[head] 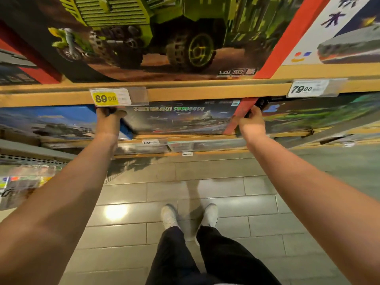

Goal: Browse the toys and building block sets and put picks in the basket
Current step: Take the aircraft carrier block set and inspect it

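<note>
1. Building block set [181,120], dark box with a ship and aircraft picture, stands on the middle shelf [205,93] under the wooden shelf edge, between a blue-edged box [47,122] on the left and a green-toned box [320,114] on the right.
2. Left hand [110,120] grips the box at its left end, by the blue side panel; fingers curl over the top corner, tips hidden behind the shelf edge.
3. Right hand [251,122] grips the right end by the red side panel; fingers wrapped over the top corner, thumb on the near face.
4. Box looks tilted, its top leaning toward the camera, but the wide-angle warp makes that hard to confirm.
5. Yellow price tag [106,98] reading 89.00 sits on the shelf edge right above the left hand; a white tag [308,88] reading 79.00 is further right on the same edge.
6. Upper shelf holds a big box [154,33] showing a green brick-built truck and motorcycle, red stripe on its right side.
7. Lower shelves carry more boxes and small tags, too blurred to read reliably.
8. Near view: grey tiled floor [205,192], dark trousers, white shoes [210,214].
</note>
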